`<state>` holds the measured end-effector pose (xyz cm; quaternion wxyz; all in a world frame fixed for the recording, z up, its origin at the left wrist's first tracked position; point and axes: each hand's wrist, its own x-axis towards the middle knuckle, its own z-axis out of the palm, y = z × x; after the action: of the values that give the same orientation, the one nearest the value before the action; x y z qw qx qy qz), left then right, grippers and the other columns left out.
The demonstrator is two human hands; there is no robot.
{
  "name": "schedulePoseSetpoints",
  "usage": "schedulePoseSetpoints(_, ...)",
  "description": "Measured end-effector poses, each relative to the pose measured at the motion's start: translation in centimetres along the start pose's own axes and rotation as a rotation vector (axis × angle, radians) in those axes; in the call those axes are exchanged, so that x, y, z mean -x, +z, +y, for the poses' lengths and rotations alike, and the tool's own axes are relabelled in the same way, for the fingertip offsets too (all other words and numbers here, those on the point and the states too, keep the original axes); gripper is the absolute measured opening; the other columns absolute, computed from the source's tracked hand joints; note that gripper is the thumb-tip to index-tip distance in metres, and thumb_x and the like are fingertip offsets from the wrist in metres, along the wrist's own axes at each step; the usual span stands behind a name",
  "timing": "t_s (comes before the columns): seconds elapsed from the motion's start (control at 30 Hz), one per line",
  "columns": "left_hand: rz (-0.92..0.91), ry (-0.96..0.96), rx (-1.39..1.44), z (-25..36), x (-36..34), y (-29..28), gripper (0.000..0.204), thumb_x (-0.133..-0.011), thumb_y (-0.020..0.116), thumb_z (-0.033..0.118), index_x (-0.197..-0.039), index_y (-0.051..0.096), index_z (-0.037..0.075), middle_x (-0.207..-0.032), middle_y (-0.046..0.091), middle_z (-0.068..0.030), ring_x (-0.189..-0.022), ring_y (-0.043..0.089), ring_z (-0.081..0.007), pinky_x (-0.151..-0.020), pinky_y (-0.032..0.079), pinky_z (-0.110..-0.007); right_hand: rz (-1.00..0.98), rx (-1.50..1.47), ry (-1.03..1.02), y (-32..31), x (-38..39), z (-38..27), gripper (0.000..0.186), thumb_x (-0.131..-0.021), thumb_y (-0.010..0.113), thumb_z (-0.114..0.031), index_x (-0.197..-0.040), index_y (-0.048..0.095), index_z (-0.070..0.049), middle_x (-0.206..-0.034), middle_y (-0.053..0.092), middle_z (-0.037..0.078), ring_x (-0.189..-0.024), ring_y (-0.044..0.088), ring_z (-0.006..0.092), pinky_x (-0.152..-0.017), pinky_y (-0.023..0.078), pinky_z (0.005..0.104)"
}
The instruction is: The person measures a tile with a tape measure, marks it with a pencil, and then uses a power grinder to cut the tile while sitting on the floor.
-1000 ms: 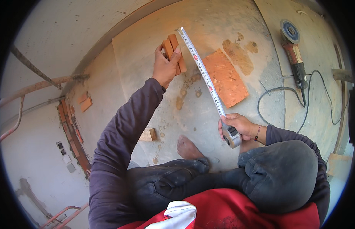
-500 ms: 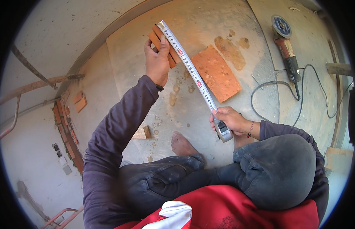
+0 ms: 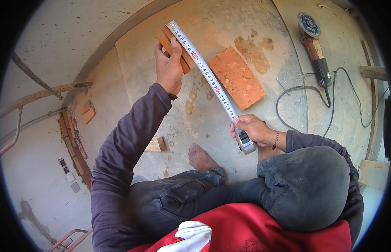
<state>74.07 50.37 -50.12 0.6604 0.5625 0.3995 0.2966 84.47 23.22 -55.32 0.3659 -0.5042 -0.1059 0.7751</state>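
Observation:
My left hand [image 3: 169, 69] is closed round two narrow orange brick tile pieces [image 3: 185, 63], held side by side, with the thumb on top. Along the edge of these pieces lies the pulled-out blade of a tape measure [image 3: 210, 77], its hooked end at their far end. My right hand [image 3: 256, 129] grips the tape measure's silver and black case [image 3: 246, 145] at the blade's near end, thumb on the blade by the case mouth. Beneath and right of the blade, a wide rough orange brick tile [image 3: 237, 78] lies flat on the floor.
At the far right an angle grinder [image 3: 314, 50] lies with its black cord [image 3: 277, 105] looping over the floor. A small wooden block [image 3: 155, 145] sits near my bare foot [image 3: 202, 156]. More orange pieces [image 3: 88, 111] lie at the left, by a metal frame [image 3: 40, 94].
My left hand, with the brick tile pieces and the tape's end, has shifted slightly left and toward the far side. The right hand has barely moved.

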Motion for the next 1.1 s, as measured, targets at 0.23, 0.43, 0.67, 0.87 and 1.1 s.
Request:
schedulePoseSetpoints(0.23, -0.018, -0.056, 0.021, 0.5, 0.0, -0.5, 0.078, -0.097, 0.061, 0.032, -0.146, 0.008, 0.001, -0.122, 0.053, -0.0151, -0.109, 0.056, -0.0190, -0.091, 0.049, -0.034, 0.036, -0.001, -0.008, -0.1, 0.3, -0.4, 0.035, -0.103, 0.048, -0.032, -0.094, 0.061, -0.001, -0.083, 0.064, 0.007, -0.071, 0.063, 0.0134, -0.065, 0.054, 0.0272)
schedulePoseSetpoints(0.43, -0.011, -0.170, 0.077, 1.4, 0.4, 0.0, 0.027, -0.100, 0.056, 0.020, -0.121, 0.043, 0.010, -0.104, 0.059, -0.0045, -0.090, 0.062, -0.0170, -0.073, 0.056, -0.040, 0.025, 0.114, -0.078, -0.8, 0.7, -0.4, 0.036, -0.103, 0.048, -0.033, -0.094, 0.061, -0.001, -0.082, 0.064, 0.007, -0.072, 0.063, 0.0134, -0.068, 0.053, 0.0281)
schedulePoseSetpoints(0.67, -0.170, -0.347, 0.271, 0.8, -0.2, -2.5, 0.033, -0.101, 0.046, 0.039, -0.122, 0.051, 0.014, -0.110, 0.061, -0.0050, -0.099, 0.064, -0.0215, -0.087, 0.051, -0.051, 0.044, 0.146, -0.031, -0.3, 1.2, -1.2, 0.035, -0.103, 0.047, -0.030, -0.091, 0.064, -0.002, -0.081, 0.065, 0.005, -0.071, 0.057, 0.0104, -0.067, 0.048, 0.0267)
schedulePoseSetpoints(0.87, -0.210, -0.422, 0.485, 1.4, -0.7, -3.0, 0.069, -0.094, 0.030, 0.069, -0.131, 0.049, 0.014, -0.115, 0.060, -0.0065, -0.107, 0.060, -0.0275, -0.093, 0.045, -0.056, 0.024, 0.121, 0.000, -0.4, 1.4, -1.2, 0.035, -0.103, 0.046, -0.030, -0.091, 0.064, -0.002, -0.080, 0.065, 0.005, -0.071, 0.057, 0.0102, -0.066, 0.048, 0.0266)
schedulePoseSetpoints(1.1, -0.042, -0.299, 0.545, 0.4, -1.6, -2.6, 0.088, -0.086, 0.016, 0.083, -0.122, 0.050, 0.010, -0.107, 0.056, -0.0090, -0.103, 0.056, -0.0342, -0.097, 0.043, -0.054, 0.083, 0.174, 0.026, -0.3, 1.5, -1.1, 0.034, -0.103, 0.047, -0.029, -0.091, 0.064, -0.001, -0.079, 0.064, 0.005, -0.070, 0.057, 0.0106, -0.066, 0.048, 0.0266)
